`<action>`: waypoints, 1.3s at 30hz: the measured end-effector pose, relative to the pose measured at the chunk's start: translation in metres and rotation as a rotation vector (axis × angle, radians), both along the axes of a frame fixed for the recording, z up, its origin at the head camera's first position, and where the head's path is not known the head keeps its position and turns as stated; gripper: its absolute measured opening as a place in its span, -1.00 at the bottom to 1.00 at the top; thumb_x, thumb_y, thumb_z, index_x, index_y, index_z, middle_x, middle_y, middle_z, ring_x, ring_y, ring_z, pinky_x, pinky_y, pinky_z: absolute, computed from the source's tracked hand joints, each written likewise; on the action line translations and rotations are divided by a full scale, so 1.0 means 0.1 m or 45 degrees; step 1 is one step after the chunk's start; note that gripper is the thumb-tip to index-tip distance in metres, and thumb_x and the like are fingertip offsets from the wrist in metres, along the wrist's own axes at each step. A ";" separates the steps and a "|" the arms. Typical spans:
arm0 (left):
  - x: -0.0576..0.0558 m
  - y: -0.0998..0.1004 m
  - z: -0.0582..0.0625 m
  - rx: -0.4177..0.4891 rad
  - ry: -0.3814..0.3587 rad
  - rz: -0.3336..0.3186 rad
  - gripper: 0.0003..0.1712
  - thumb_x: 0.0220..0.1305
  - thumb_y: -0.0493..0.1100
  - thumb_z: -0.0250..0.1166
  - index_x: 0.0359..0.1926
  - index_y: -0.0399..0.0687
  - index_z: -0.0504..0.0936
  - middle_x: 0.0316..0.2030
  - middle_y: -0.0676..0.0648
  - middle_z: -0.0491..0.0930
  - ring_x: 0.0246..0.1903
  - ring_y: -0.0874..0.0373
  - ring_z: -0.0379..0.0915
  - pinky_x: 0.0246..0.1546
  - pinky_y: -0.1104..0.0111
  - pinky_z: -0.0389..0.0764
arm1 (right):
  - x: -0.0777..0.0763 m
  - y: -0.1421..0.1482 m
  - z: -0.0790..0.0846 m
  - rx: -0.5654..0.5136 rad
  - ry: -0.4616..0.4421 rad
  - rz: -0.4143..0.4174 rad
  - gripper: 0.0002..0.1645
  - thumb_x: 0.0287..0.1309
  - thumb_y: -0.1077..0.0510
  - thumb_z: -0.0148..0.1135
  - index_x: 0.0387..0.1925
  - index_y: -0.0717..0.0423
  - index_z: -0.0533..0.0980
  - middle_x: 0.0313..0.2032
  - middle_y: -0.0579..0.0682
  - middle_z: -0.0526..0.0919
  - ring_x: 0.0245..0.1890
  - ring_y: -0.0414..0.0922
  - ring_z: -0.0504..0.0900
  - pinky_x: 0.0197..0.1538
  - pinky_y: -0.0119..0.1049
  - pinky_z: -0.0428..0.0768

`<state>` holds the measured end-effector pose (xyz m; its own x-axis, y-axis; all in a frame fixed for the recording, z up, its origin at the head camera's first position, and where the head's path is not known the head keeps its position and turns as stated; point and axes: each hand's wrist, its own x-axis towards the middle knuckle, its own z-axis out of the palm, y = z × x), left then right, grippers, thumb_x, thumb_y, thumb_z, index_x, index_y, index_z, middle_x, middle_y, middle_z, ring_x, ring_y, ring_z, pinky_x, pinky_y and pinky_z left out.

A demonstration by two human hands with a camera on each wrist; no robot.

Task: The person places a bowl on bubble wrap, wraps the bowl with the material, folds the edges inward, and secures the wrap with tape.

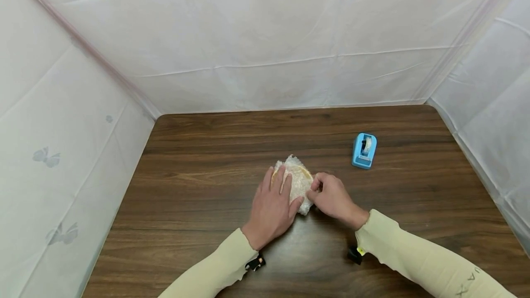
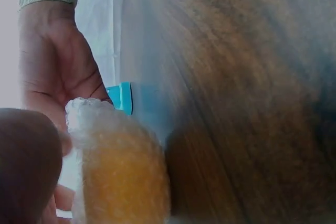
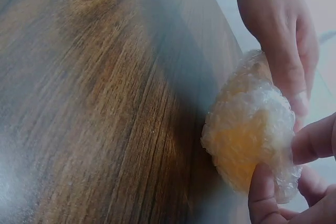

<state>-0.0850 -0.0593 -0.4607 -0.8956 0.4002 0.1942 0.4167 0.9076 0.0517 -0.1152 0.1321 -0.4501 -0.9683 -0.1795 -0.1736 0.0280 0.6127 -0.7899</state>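
Observation:
A bundle of clear bubble wrap [image 1: 299,186] lies on the brown table, with something yellow-orange showing through it; the wrapped thing's kind is hidden by the plastic. Spread over its left side, my left hand [image 1: 271,206] presses on it with fairly straight fingers. At the right edge my right hand [image 1: 333,197] pinches the wrap between thumb and fingers. The right wrist view shows that thumb and forefinger at the near edge of the bundle [image 3: 236,135], with the left hand [image 3: 283,35] on the far side. The yellow-orange part [image 2: 126,177] fills the lower left wrist view.
A blue tape dispenser [image 1: 364,151] with a roll of tape stands on the table [image 1: 198,151] to the right, beyond my right hand. White sheeting [image 1: 256,36] walls in the table's back and sides. Dark wrist straps sit at both sleeve cuffs.

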 end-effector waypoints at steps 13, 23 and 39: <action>0.00 -0.02 -0.05 0.093 -0.103 -0.056 -0.34 0.47 0.44 0.07 0.38 0.30 0.58 0.57 -0.30 0.22 0.58 -0.39 0.06 0.20 -0.16 0.61 | -0.06 0.11 -0.03 -0.101 -0.043 0.128 -0.82 0.24 0.23 0.37 -0.41 0.14 0.52 -0.40 -0.02 0.55 -0.42 -0.14 0.46 -0.38 -0.33 0.45; -0.02 0.00 -0.07 0.132 -0.113 -0.037 -0.35 0.44 0.45 0.10 0.37 0.32 0.58 0.58 -0.28 0.21 0.59 -0.36 0.05 0.20 -0.17 0.60 | -0.20 0.43 0.04 -0.033 0.103 0.085 -0.87 0.37 0.15 0.32 -0.14 0.12 0.67 -0.11 0.13 0.75 -0.21 -0.09 0.65 -0.25 -0.25 0.59; -0.02 0.04 -0.08 0.177 -0.108 -0.037 -0.38 0.41 0.42 0.16 0.33 0.31 0.62 0.57 -0.27 0.23 0.58 -0.38 0.06 0.22 -0.17 0.59 | -0.70 1.49 0.13 0.276 -0.088 -0.297 -0.47 0.54 -0.12 0.04 0.06 0.30 0.56 -0.16 0.20 0.62 -0.17 0.08 0.52 -0.25 -0.24 0.49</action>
